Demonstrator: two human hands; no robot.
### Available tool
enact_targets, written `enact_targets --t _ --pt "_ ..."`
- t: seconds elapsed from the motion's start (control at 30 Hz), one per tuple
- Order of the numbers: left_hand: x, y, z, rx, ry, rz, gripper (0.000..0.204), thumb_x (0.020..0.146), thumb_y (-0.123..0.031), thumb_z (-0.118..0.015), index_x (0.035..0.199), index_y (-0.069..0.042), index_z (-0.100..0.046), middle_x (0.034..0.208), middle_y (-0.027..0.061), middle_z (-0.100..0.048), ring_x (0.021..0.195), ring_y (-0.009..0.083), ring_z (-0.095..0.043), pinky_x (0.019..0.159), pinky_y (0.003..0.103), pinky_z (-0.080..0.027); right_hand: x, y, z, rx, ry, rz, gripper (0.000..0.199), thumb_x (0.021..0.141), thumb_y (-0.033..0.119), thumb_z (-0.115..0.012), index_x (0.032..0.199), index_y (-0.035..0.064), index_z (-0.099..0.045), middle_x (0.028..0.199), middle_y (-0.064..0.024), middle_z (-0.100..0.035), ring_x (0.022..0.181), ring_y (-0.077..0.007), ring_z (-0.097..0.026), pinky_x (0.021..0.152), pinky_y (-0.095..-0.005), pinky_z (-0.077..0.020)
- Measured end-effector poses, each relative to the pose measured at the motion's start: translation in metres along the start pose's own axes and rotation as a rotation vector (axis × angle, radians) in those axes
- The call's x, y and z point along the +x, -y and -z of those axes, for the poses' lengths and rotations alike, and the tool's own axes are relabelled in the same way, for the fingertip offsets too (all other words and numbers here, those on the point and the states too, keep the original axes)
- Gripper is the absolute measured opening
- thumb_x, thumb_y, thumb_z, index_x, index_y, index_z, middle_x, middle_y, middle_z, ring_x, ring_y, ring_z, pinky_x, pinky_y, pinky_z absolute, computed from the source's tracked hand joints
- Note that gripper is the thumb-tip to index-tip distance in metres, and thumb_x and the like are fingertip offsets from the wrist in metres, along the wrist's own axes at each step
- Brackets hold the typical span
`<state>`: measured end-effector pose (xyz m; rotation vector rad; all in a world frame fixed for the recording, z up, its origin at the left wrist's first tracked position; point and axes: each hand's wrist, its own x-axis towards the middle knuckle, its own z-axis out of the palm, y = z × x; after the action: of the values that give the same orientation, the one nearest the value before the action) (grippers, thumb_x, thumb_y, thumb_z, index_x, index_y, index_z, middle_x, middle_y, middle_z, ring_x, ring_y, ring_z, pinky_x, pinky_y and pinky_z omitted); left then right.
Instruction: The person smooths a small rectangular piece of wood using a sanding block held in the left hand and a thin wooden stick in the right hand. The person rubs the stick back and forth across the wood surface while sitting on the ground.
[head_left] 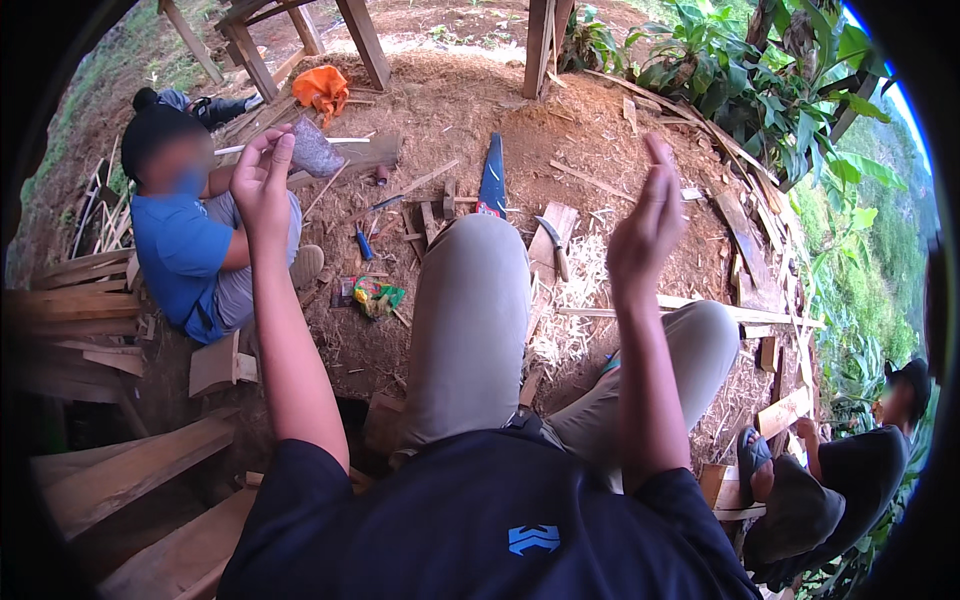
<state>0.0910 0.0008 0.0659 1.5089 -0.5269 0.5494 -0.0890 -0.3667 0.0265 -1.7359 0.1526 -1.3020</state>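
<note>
My left hand [262, 180] is raised at the left, its fingers loosely bent and apart from the thumb, with nothing visibly gripped. A grey speckled sheet-like piece [319, 152] shows just beyond its fingertips; whether they touch it I cannot tell. My right hand [645, 235] is raised over my right leg, seen edge-on, its fingers stretched upward and holding nothing visible. Between the hands, past my knee, a handsaw [492, 178] with a blue blade lies on the ground. A curved knife [553, 245] rests on a wooden board [556, 222].
A person in a blue shirt [180, 245] sits at the left; another person [840, 490] sits at the lower right. A blue-handled tool [363, 243], a green and yellow packet [380, 297] and an orange bag [321, 92] lie on the ground. Planks [150, 465] are stacked nearby.
</note>
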Motion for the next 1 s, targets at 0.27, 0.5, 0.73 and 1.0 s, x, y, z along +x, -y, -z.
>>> enact_targets --t 0.27,0.5,0.73,1.0 --pt "0.002 0.008 -0.038 -0.078 0.038 0.078 0.020 0.100 -0.015 -0.064 0.117 -0.003 -0.061 0.114 0.0054 -0.066 0.094 0.0104 -0.066 0.065 0.021 -0.051 -0.096 0.000 -0.049 -0.125 0.522 0.203 0.030 0.102 0.015 -0.051 0.118 -0.0055 -0.066 0.120 -0.0241 -0.066 0.123 -0.0378 -0.058 0.111 -0.0439 -0.0407" --pt "0.014 -0.003 -0.028 -0.025 0.024 0.032 0.023 0.100 -0.015 -0.064 0.117 -0.001 -0.060 0.112 0.0058 -0.067 0.093 0.0106 -0.064 0.080 0.025 -0.051 0.023 0.048 -0.015 -0.033 -0.148 0.302 0.031 0.101 0.021 -0.050 0.106 -0.0024 -0.070 0.114 -0.0202 -0.068 0.115 -0.0332 -0.062 0.104 -0.0453 -0.0445" --pt "0.025 0.019 -0.046 -0.071 0.033 0.052 0.018 0.100 -0.016 -0.064 0.113 -0.003 -0.061 0.110 0.0053 -0.067 0.099 0.0132 -0.065 0.087 0.030 -0.052 -0.112 0.014 -0.059 0.111 0.818 0.110 0.022 0.093 0.022 -0.061 0.084 0.0037 -0.070 0.103 -0.0148 -0.068 0.110 -0.0306 -0.061 0.105 -0.0477 -0.0426" --pt "0.016 0.021 -0.114 -0.182 0.119 0.040 0.020 0.099 -0.014 -0.066 0.114 -0.001 -0.063 0.112 0.0074 -0.067 0.103 0.0149 -0.065 0.090 0.032 -0.053 -0.029 0.053 0.158 -0.701 0.109 0.293 0.032 0.099 0.018 -0.052 0.122 0.0007 -0.066 0.133 -0.0191 -0.060 0.131 -0.0373 -0.051 0.111 -0.0479 -0.0369"
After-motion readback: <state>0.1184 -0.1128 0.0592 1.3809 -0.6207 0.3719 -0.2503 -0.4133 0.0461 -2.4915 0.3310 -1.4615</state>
